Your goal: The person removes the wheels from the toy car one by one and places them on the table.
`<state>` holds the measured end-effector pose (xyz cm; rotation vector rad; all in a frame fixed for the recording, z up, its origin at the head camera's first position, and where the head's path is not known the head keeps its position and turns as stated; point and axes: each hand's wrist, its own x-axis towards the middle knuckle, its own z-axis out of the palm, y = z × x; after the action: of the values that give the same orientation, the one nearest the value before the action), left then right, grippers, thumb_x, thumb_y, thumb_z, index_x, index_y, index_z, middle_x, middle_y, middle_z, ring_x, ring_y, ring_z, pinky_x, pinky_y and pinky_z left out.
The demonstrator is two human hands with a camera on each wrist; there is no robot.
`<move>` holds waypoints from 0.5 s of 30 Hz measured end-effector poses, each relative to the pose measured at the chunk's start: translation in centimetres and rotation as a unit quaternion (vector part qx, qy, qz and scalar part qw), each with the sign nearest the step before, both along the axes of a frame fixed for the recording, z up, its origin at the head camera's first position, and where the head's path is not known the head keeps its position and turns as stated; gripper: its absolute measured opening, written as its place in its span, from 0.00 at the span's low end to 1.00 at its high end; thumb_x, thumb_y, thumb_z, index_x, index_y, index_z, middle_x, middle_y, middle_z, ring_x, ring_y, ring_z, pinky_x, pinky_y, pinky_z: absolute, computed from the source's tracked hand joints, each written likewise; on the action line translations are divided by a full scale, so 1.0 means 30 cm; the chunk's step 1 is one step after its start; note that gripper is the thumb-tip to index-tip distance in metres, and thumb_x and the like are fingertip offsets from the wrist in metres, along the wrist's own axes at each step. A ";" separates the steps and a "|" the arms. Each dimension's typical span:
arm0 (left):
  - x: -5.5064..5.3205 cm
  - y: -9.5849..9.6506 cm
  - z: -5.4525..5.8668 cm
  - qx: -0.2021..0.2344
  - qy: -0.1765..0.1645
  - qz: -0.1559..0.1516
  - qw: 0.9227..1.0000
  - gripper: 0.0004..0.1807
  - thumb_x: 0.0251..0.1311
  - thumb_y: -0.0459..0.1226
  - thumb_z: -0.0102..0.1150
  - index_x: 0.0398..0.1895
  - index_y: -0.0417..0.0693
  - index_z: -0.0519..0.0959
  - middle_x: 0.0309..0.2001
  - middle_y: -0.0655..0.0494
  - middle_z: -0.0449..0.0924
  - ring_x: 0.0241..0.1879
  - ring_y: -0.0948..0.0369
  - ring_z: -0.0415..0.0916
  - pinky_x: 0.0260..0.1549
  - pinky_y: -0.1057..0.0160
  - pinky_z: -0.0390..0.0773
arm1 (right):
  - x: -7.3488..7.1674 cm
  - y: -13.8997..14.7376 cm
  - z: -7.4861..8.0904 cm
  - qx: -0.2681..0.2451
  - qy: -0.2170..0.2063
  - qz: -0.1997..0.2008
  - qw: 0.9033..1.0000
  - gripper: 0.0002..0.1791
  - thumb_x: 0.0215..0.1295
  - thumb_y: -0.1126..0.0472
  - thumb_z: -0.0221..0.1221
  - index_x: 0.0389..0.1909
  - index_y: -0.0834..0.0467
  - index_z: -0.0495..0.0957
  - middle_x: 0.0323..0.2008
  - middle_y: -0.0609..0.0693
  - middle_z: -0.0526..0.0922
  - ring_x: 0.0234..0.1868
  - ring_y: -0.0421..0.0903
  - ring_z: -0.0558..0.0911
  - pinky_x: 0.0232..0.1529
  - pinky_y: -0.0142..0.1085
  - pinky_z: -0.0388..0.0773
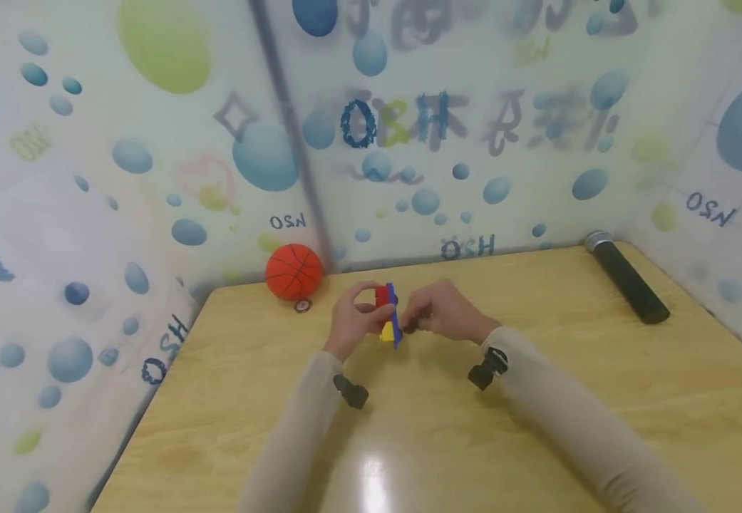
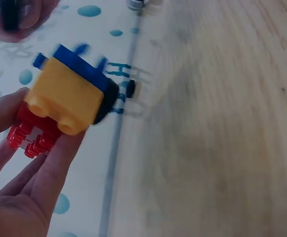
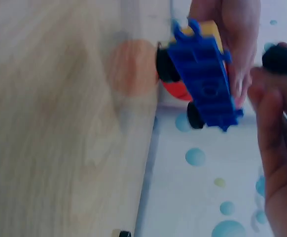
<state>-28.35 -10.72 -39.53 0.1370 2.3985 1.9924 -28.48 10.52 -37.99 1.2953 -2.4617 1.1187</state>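
My left hand (image 1: 354, 320) grips a toy block car (image 3: 202, 74) by its sides, held up with the underside of its blue base turned toward my right hand. Red (image 2: 37, 126) and yellow blocks (image 2: 67, 94) sit on the base. Black wheels (image 3: 195, 115) show along one side of it in the right wrist view. Close by, my right hand (image 1: 444, 310) pinches a black wheel (image 3: 280, 60) between thumb and fingers, a short gap from the base. That hand is blurred in the left wrist view.
Behind my left hand, an orange-red toy basketball (image 1: 294, 273) rests on the wooden table (image 1: 435, 427) by the wall. A small dark disc (image 1: 303, 306) with a pale centre lies in front of it. The black microphone (image 1: 630, 278) lies at the far right.
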 end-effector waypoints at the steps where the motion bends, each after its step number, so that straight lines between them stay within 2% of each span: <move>1: 0.000 -0.005 0.002 -0.002 -0.004 0.002 1.000 0.24 0.57 0.35 0.72 0.56 0.55 0.78 0.42 0.38 0.87 0.33 0.48 0.89 0.31 0.58 0.89 | -0.004 0.004 0.005 -0.002 -0.014 -0.003 1.000 0.12 0.57 0.74 0.65 0.29 0.52 0.89 0.29 0.46 0.89 0.27 0.35 0.82 0.33 0.29 0.83; 5: -0.008 -0.008 0.016 -0.012 -0.005 -0.006 1.000 0.26 0.56 0.36 0.73 0.58 0.58 0.78 0.43 0.38 0.86 0.31 0.56 0.87 0.34 0.57 0.89 | -0.022 0.027 0.011 0.000 -0.090 -0.009 0.996 0.08 0.59 0.69 0.66 0.36 0.53 0.89 0.33 0.50 0.90 0.24 0.37 0.82 0.29 0.32 0.83; 10: -0.007 -0.005 0.010 -0.024 -0.022 -0.010 0.999 0.27 0.54 0.35 0.75 0.57 0.61 0.78 0.44 0.41 0.84 0.35 0.58 0.85 0.34 0.58 0.89 | -0.045 0.059 -0.026 -0.016 -0.192 -0.016 0.981 0.05 0.65 0.65 0.64 0.40 0.57 0.86 0.38 0.63 0.88 0.28 0.44 0.85 0.34 0.37 0.86; 12: -0.001 -0.008 0.003 -0.025 -0.023 -0.012 0.999 0.27 0.54 0.35 0.75 0.57 0.60 0.78 0.44 0.41 0.85 0.35 0.57 0.85 0.34 0.58 0.89 | -0.050 0.075 -0.043 -0.029 -0.218 -0.028 0.975 0.06 0.68 0.64 0.62 0.41 0.60 0.85 0.38 0.66 0.86 0.30 0.48 0.86 0.34 0.38 0.86; 15: 0.005 -0.013 -0.008 -0.028 -0.023 -0.013 0.999 0.26 0.54 0.36 0.75 0.57 0.61 0.79 0.44 0.41 0.85 0.35 0.57 0.85 0.34 0.58 0.89 | -0.061 0.103 -0.069 -0.032 -0.243 -0.048 0.968 0.10 0.72 0.60 0.58 0.43 0.64 0.82 0.36 0.63 0.85 0.31 0.51 0.85 0.35 0.40 0.86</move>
<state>-28.20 -11.10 -39.75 0.1180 2.4091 1.8935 -30.32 13.60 -40.05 0.9553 -2.7474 1.6380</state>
